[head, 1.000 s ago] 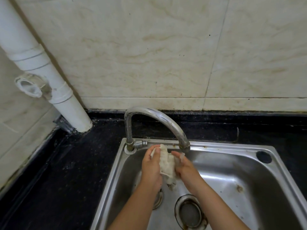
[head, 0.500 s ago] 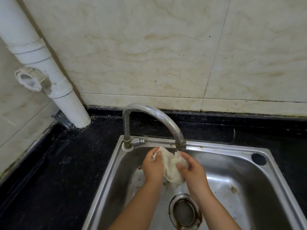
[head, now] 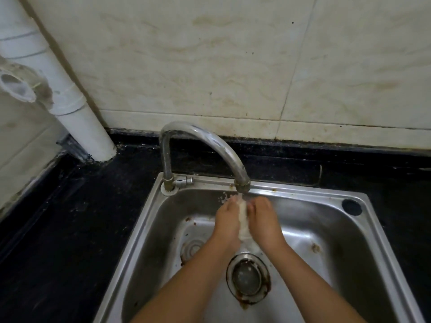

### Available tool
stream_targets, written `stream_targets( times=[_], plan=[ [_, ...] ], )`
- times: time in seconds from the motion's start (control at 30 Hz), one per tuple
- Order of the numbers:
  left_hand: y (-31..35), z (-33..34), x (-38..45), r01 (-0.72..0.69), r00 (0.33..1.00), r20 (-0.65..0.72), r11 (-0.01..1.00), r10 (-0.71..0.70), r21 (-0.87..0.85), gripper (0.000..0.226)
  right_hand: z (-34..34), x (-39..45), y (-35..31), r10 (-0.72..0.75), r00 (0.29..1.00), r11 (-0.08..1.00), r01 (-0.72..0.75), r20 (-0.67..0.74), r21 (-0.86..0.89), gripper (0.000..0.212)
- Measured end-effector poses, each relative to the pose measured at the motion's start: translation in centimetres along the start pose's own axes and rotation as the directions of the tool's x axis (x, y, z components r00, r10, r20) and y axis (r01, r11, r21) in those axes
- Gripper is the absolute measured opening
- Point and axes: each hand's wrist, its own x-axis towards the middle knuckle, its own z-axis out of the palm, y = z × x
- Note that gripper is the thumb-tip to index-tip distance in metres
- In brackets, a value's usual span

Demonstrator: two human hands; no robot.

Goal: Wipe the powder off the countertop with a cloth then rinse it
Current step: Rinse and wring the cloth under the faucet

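Note:
A small white cloth (head: 243, 220) is squeezed into a narrow bundle between my two hands, directly under the spout of the curved metal tap (head: 241, 183). My left hand (head: 227, 220) grips it from the left and my right hand (head: 263, 222) grips it from the right, knuckles up. Most of the cloth is hidden between the palms; only a thin strip shows. Both hands are over the steel sink (head: 326, 201), above its round drain (head: 248, 278). The black countertop (head: 70, 229) surrounds the sink.
A white drain pipe (head: 77, 106) slants down to the countertop at the back left corner. Cream tiled walls stand behind and to the left. The tap's small handle (head: 184, 181) sticks out at its base. A dark hole (head: 351, 207) sits in the sink's right rim.
The cloth was loosely spread between my hands; now both hands have closed together and pressed it into a tight narrow bundle under the spout. The view has tilted down slightly.

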Motion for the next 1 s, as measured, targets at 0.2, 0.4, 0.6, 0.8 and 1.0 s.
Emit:
stream_targets(
  times=[0.2,0.4,0.6,0.8,1.0],
  plan=[
    [0.9,-1.3,-0.1,-0.022,0.996,-0.092,0.996,0.014,-0.089,0.03,-0.2,-0.4,0.0,0.098,0.992,0.971,-0.078,-0.078,0.224,0.018],
    [1.3,-1.1,0.3,-0.034,0.999,-0.031,0.998,0.032,-0.048,0.034,0.6,-3.1,-3.0,-0.106,0.994,0.98,0.103,0.008,0.171,0.027],
    [0.7,-0.4,-0.7,0.05,0.998,0.049,0.992,-0.045,-0.12,0.032,-0.1,0.7,-1.3,0.087,0.985,0.994,-0.076,-0.149,0.078,0.028],
    [0.8,-2.3,-0.1,0.0,1.0,0.019,0.989,0.003,-0.146,0.024,-0.7,-0.1,-0.3,0.205,0.978,0.921,-0.177,-0.046,0.346,0.01],
    [1.1,-2.9,1.2,-0.13,0.987,-0.071,0.973,0.146,0.192,0.015,-1.5,-2.6,-1.6,-0.086,0.996,0.933,0.069,0.032,0.354,0.019]
  ],
)
